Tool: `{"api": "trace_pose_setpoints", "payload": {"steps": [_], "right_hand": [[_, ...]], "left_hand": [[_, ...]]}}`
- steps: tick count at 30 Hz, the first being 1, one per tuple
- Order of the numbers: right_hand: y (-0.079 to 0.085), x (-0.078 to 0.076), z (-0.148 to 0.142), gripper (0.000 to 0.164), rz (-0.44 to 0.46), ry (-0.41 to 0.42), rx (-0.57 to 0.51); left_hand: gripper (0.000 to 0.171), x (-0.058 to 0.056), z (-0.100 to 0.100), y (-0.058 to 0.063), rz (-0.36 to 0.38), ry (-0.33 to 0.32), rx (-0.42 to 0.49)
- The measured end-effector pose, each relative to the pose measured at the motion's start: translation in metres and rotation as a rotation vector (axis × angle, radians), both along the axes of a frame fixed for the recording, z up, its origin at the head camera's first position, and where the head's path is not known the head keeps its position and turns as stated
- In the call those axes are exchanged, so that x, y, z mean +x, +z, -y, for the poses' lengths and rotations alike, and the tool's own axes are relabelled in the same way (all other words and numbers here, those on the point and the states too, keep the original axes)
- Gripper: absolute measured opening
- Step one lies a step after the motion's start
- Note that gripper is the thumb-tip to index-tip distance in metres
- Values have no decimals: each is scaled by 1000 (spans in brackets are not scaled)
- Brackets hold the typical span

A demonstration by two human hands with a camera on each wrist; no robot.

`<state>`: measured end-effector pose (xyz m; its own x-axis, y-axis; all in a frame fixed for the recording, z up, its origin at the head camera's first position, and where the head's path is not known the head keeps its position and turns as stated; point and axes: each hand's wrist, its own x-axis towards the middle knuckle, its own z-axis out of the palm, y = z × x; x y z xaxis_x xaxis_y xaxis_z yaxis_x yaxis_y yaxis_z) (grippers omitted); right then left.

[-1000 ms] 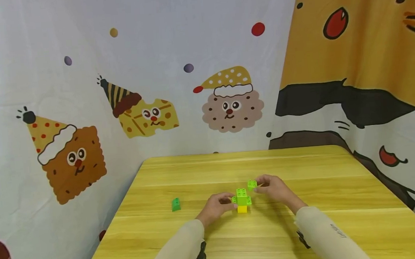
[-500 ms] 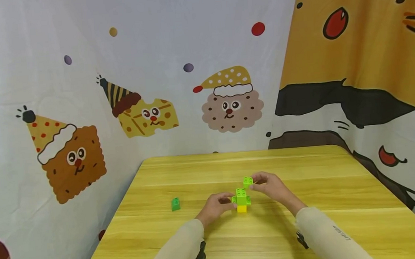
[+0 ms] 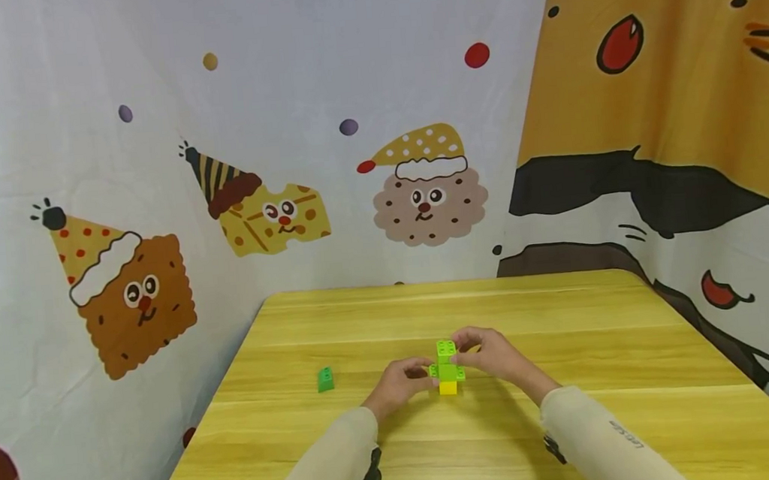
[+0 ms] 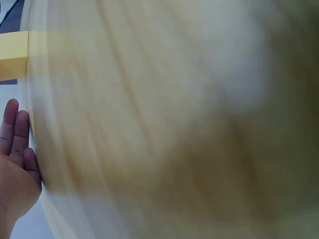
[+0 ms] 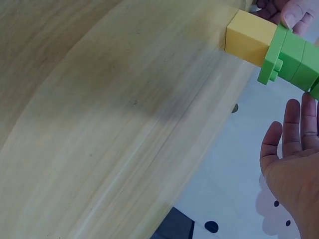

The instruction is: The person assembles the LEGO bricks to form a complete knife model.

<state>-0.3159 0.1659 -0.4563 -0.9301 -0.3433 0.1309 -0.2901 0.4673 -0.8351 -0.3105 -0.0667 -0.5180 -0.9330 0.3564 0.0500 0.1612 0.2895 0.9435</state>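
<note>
A stack of toy bricks (image 3: pixel 447 374) stands upright near the middle of the table, with a yellow brick (image 5: pixel 249 39) at its base, a light green plate (image 5: pixel 271 57) jutting out at the sides, and light green bricks above. My left hand (image 3: pixel 399 386) pinches the plate's left end between thumb and fingers. With my right hand (image 3: pixel 491 352) I pinch the top light green brick (image 3: pixel 445 350), which sits in line on the stack; whether its studs are fully pressed in cannot be seen. In the left wrist view, only part of my left hand (image 4: pixel 17 169) and the yellow base show.
A darker green sloped brick (image 3: pixel 325 379) lies alone to the left on the wooden table (image 3: pixel 377 316). Behind the table hangs a white cloth (image 3: pixel 317 72) printed with cartoon figures.
My right hand has carried the light green brick leftward from beside the stack, then down onto its top. The left hand has stayed at the plate's left end.
</note>
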Motion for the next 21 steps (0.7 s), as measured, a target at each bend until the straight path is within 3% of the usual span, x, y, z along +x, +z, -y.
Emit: {"api": "trace_pose_setpoints", "payload": {"steps": [21], "right_hand": [[-11, -4, 1, 33, 2, 14, -13]], "left_hand": [[34, 4, 0, 3, -10, -2, 4]]}}
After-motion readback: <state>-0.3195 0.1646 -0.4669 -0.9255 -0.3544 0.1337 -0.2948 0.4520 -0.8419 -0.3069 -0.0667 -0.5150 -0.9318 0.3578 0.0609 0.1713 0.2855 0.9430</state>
